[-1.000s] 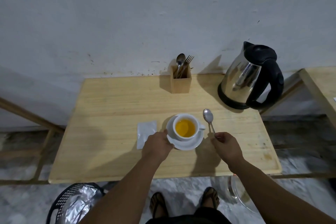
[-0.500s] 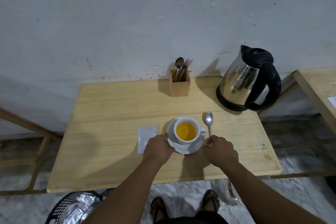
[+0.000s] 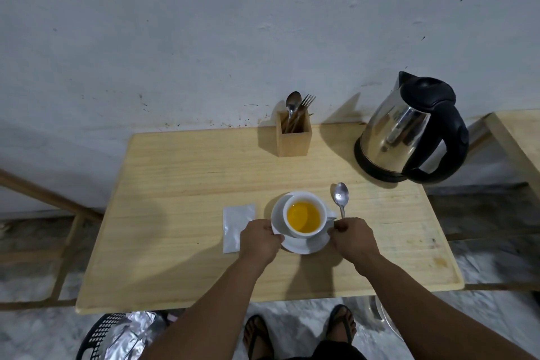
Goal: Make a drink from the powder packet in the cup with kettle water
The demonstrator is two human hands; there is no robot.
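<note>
A white cup filled with orange-yellow drink stands on a white saucer near the middle of the wooden table. My left hand grips the saucer's left rim. My right hand sits at the saucer's right rim, fingers closed on the handle end of a metal spoon whose bowl points away, low over the table. A flat white powder packet lies just left of the saucer, touching my left hand. The steel kettle with black handle stands at the back right.
A wooden cutlery holder with a spoon and fork stands at the back against the wall. A black basket with foil in it sits on the floor at front left. Another wooden table edges in at the right.
My right hand has lowered the spoon from a raised tilt down beside the cup and slid left to the saucer's rim. The left hand has stayed on the saucer.
</note>
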